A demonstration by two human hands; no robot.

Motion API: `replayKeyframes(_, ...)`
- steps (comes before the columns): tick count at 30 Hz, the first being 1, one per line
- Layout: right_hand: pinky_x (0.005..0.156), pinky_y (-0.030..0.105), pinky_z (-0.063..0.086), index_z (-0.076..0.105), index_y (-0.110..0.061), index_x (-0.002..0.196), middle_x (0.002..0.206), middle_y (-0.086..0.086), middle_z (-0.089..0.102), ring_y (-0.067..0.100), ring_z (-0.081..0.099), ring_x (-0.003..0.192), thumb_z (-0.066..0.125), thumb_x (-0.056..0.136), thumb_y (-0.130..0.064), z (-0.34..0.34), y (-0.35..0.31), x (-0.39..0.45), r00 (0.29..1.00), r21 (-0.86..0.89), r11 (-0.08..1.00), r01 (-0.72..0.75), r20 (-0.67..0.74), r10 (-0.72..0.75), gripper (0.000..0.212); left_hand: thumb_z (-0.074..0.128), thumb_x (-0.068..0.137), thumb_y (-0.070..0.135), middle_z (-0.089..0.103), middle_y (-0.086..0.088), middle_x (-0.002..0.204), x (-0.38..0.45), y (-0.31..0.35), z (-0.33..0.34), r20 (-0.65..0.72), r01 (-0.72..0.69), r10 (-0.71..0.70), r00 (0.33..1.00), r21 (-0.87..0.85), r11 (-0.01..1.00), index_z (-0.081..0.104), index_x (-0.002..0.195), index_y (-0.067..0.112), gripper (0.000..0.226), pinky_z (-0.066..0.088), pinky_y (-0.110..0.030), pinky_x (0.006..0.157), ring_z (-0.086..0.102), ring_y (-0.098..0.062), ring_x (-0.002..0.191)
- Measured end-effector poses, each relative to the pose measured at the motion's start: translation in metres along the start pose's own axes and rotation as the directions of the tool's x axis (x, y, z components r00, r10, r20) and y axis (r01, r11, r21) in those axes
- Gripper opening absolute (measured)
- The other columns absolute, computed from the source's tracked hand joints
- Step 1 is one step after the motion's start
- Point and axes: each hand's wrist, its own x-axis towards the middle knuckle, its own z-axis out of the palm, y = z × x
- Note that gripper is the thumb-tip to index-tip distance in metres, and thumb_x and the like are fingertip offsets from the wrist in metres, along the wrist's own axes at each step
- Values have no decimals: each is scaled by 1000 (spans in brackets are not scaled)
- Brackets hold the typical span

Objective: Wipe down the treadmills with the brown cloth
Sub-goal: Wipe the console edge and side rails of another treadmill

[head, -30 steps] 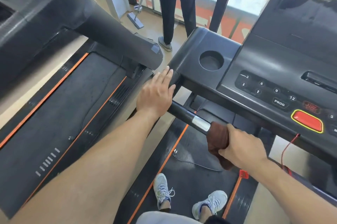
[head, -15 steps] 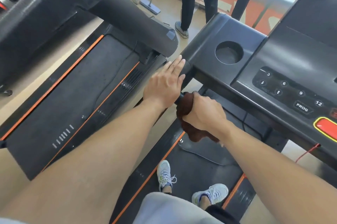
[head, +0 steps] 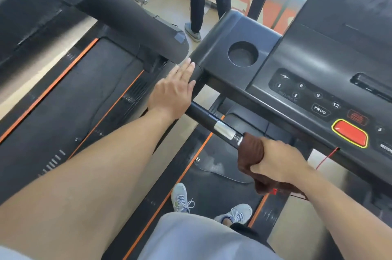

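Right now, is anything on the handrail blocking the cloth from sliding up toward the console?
Yes: the left hand rests on the handrail near the console, ahead of the brown cloth gripped by the right hand.

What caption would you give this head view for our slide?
Right hand grips the brown cloth around the treadmill handlebar; left hand rests flat near the console.

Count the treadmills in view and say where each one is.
2. The nearer treadmill fills the right, where the right hand wraps the brown cloth round its handlebar. The second treadmill lies on the left. Others may be out of frame.
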Motion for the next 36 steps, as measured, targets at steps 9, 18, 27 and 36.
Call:
replayKeyframes(9, 67, 36, 40, 47, -24, 104, 89, 0, 66, 34, 67, 83, 63, 84, -49, -13, -135, 77, 945, 81, 977, 199, -278, -170, 36, 33, 109, 39, 28, 7, 167, 1, -2, 2, -30, -26, 26, 999, 6, 1000, 33, 159, 22, 53, 47, -48, 103, 34, -20, 151)
replayKeyframes(18, 70, 37, 43, 49, -24, 139, 116, 1, 69, 30, 69, 100, 71, 86, -46, 15, -114, 45, 856, -96, 984, 148, -486, -176, 62, 23, 109, 48, 31, -12, 165, -6, -1, 6, -40, -294, 324, 945, 329, 898, 39, 155, 12, 60, 19, -50, 125, 20, -31, 155)
replayKeyframes(27, 114, 43, 41, 54, -22, 149, 151, 4, 57, 28, 56, 136, 71, 73, 1, 65, -16, -49, 803, 61, 998, 13, -596, 26, 82, 36, 107, 48, 66, -7, 135, -18, -5, 4, 14, -442, 448, 894, 197, 875, 78, 109, 11, 55, 17, -46, 125, 29, -29, 151)
replayKeyframes(36, 116, 8, 21, 70, -30, 130, 146, -12, 59, 4, 39, 147, 48, 70, 17, 82, 28, -124, 849, 635, 758, 152, -476, 228, 79, 43, 100, 54, 70, 2, 74, -121, 152, 14, 47, -36, 92, 995, -673, 739, 70, 68, 16, 56, 51, -41, 82, 66, -23, 83)
